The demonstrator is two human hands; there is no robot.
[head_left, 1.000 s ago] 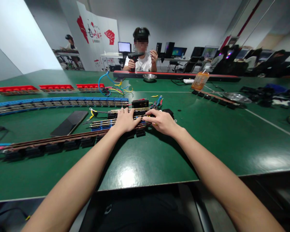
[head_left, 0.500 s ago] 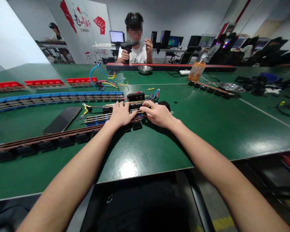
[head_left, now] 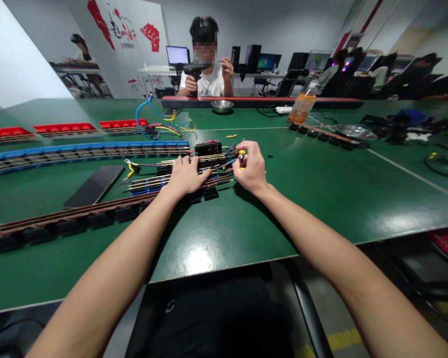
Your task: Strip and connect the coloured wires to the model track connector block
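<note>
My left hand (head_left: 186, 175) lies with its fingers spread over a bundle of thin metal rods (head_left: 166, 162) and blue plastic holders (head_left: 149, 185). My right hand (head_left: 252, 168), its fingers bent into a pinch, is at the bundle's right end. Yellow wire (head_left: 242, 152) shows between those fingers, with more yellow lower down; the full shape is hidden. Thin coloured wires (head_left: 229, 161) run from the bundle toward that hand. Just behind the left hand sits a black box-like part (head_left: 208, 148). A short yellow-ended lead with ring terminals (head_left: 129, 171) lies to the left.
A black phone (head_left: 95, 186) lies between a long brown-and-black strip (head_left: 108, 214) and a blue strip (head_left: 78, 150). Red strips (head_left: 65, 128), loose wires (head_left: 164, 124), a metal bowl (head_left: 222, 105) and an orange drink bottle (head_left: 302, 107) stand farther back. A person (head_left: 205, 74) sits opposite holding a tool.
My right hand has moved right, off the rods to the bundle's end, with yellow wire in its fingers. My left hand stays in place on the bundle.
</note>
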